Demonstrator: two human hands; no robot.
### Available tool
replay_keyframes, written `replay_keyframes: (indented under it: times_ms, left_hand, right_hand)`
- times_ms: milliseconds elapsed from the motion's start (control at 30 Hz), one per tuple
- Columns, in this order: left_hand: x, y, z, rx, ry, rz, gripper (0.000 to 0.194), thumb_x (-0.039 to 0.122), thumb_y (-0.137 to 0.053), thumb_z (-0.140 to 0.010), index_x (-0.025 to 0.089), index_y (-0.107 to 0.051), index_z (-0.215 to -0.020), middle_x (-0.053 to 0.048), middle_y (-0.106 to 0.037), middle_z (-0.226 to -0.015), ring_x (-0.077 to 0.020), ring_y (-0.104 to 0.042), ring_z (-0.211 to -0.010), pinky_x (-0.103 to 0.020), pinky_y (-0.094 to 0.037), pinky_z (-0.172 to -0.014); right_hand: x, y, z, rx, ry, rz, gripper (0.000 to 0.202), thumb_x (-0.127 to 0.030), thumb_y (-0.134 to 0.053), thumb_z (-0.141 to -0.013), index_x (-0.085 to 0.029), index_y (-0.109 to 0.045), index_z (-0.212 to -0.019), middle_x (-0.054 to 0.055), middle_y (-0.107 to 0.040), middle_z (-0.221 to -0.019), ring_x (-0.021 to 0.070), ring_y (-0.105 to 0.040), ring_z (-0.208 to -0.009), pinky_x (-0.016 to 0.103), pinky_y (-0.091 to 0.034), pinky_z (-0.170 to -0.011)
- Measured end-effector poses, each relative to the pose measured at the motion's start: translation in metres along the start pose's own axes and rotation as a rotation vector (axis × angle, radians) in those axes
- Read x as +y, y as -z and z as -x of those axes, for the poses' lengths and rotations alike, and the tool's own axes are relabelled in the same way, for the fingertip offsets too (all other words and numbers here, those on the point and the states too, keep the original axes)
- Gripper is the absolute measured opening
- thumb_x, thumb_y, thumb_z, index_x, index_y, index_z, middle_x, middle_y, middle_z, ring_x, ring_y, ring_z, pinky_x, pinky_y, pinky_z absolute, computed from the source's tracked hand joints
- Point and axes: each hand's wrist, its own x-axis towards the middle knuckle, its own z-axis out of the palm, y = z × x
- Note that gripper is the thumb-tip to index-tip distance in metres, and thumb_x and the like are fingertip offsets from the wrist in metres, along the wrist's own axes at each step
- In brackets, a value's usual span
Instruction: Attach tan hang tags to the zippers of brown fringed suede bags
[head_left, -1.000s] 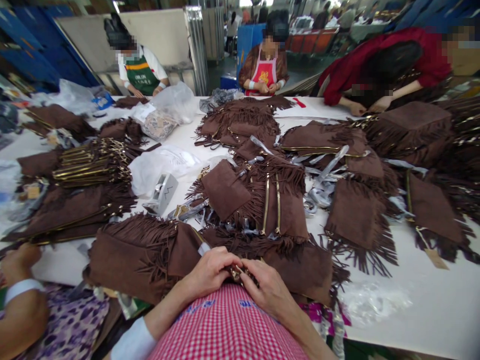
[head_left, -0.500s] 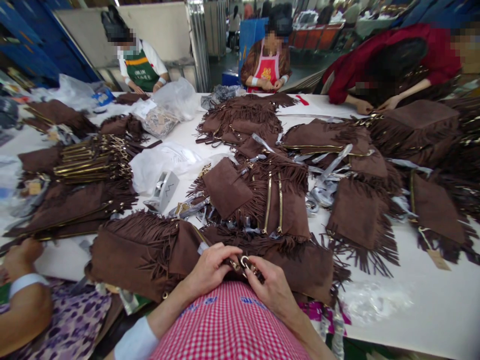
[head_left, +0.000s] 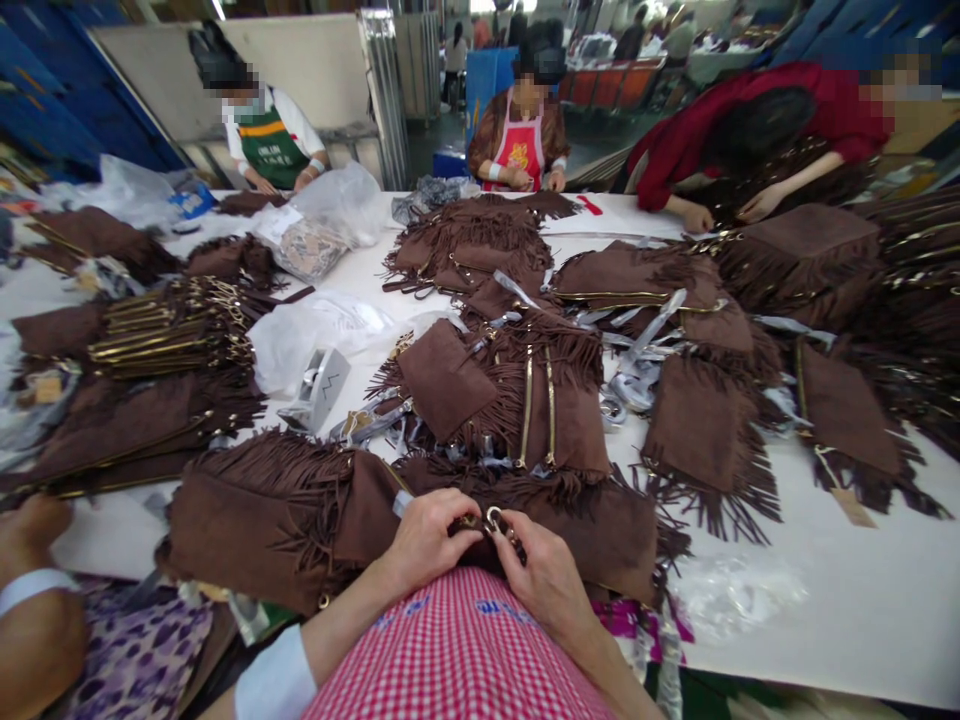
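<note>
My left hand [head_left: 435,535] and my right hand [head_left: 541,570] meet close to my checked apron, fingers closed. Between thumb and forefinger, my right hand pinches a gold metal ring [head_left: 493,514] with other gold hardware beside it. My left hand grips the dark strap piece joined to this hardware; its exact form is mostly hidden by the fingers. Just beyond my hands lies a brown fringed suede bag [head_left: 600,535], flat on the table. A second fringed bag [head_left: 247,525] rests to the left, near my left forearm.
More brown fringed bags [head_left: 566,410] with gold zippers cover the white table [head_left: 840,620]. A grey-white dispenser [head_left: 322,388] stands beside clear plastic [head_left: 322,325]. Crumpled plastic [head_left: 739,595] lies at right. A co-worker's arm [head_left: 37,600] is at left; several people work across the table.
The camera view has shifted slightly, so the scene sits a little further left. My fingers have shifted slightly around the gold ring, still holding it. The co-worker's hand at left has moved lower.
</note>
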Motion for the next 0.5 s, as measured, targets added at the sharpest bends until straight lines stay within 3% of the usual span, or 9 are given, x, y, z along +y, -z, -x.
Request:
replay_keyframes:
  times_ms: [267,500]
  left_hand:
    - [0.004,-0.006,-0.002,0.041,0.099,-0.015,0.006,0.023,-0.067,-0.079,0.018,-0.064,-0.078,-0.001,-0.069,-0.077,-0.0155,-0.062,-0.071,-0.025,-0.042,-0.065]
    - [0.002,0.007,-0.013,0.083,0.29,0.066,0.007,0.026,-0.066,-0.079,0.019,-0.065,-0.077,0.001,-0.07,-0.077,-0.0166,-0.064,-0.075,-0.025,-0.044,-0.07]
  right_hand:
    - [-0.006,0.0,-0.001,0.0,0.001,0.019,0.021,-0.024,-0.045,-0.092,-0.017,-0.062,-0.103,0.008,-0.073,-0.085,0.022,-0.07,-0.076,0.031,-0.053,-0.069]
    - [-0.002,0.006,0.004,-0.058,0.059,0.001,0.018,-0.023,-0.048,-0.09,-0.02,-0.062,-0.1,0.007,-0.071,-0.084,0.0206,-0.068,-0.076,0.029,-0.051,-0.07]
